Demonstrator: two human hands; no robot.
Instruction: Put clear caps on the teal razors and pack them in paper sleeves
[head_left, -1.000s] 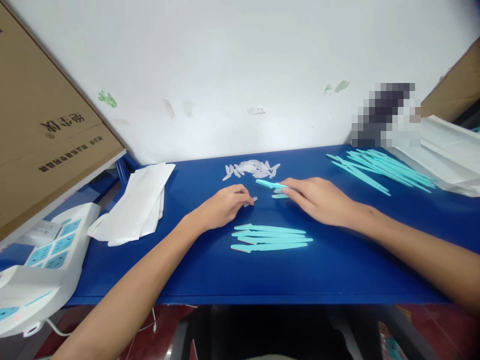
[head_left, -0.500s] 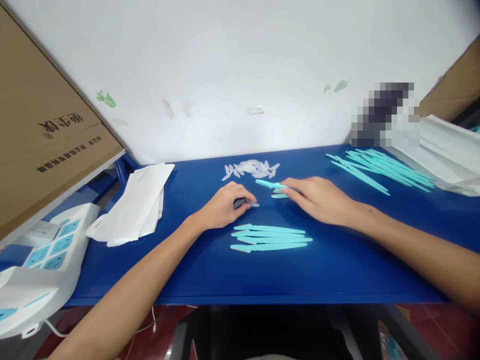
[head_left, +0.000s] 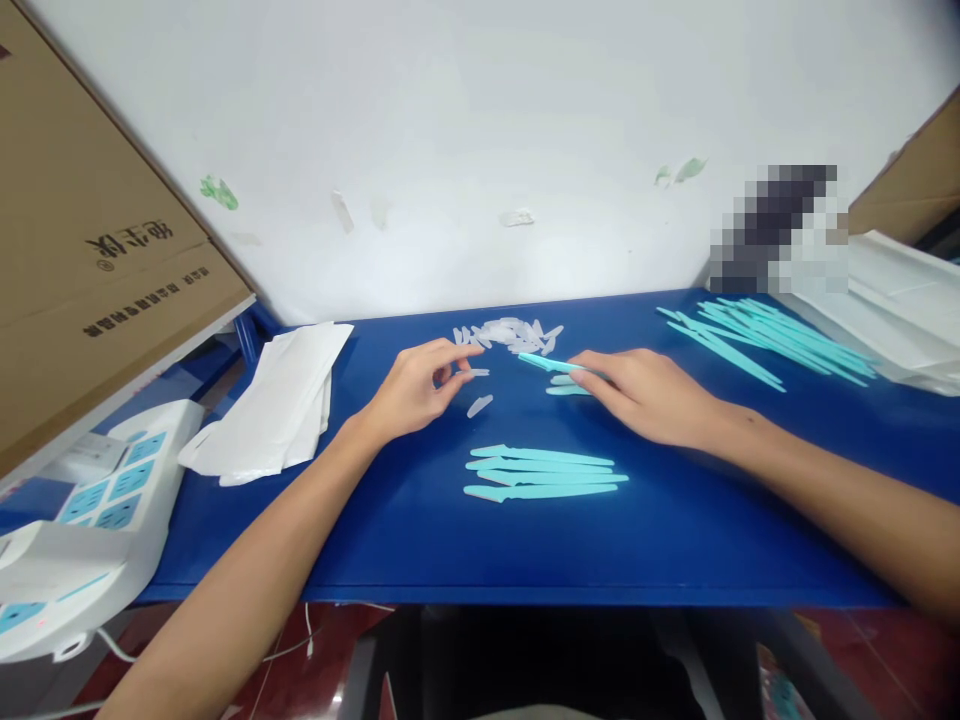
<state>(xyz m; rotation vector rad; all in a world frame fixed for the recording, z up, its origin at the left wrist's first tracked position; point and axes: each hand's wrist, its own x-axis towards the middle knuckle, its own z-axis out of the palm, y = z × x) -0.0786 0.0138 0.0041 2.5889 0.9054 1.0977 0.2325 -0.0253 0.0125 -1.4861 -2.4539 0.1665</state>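
My right hand (head_left: 637, 390) is closed on a turquoise eyebrow razor (head_left: 544, 362), its blade end pointing left. Beneath those fingers more turquoise razors (head_left: 566, 390) lie on the blue table, partly covered. My left hand (head_left: 427, 385) has thumb and index finger apart, near a small clear plastic cap (head_left: 481, 372) at the thumb tip; whether the cap is touched I cannot tell. Just below it another clear cap (head_left: 480, 405) rests on the table. Behind both hands is a heap of clear caps (head_left: 510, 333). Several razors (head_left: 547, 475) form a row in front.
A spread of turquoise razors (head_left: 765, 335) is at the right, beside white packaging (head_left: 892, 300). On the left are white paper sheets (head_left: 274, 400), a power strip (head_left: 150, 520) and a large cardboard box (head_left: 105, 230). A white wall (head_left: 450, 130) borders the table's back.
My left hand has moved left and back, and its fingers have parted. A cap that was at its fingertips now lies on the table. My right hand still holds the razor.
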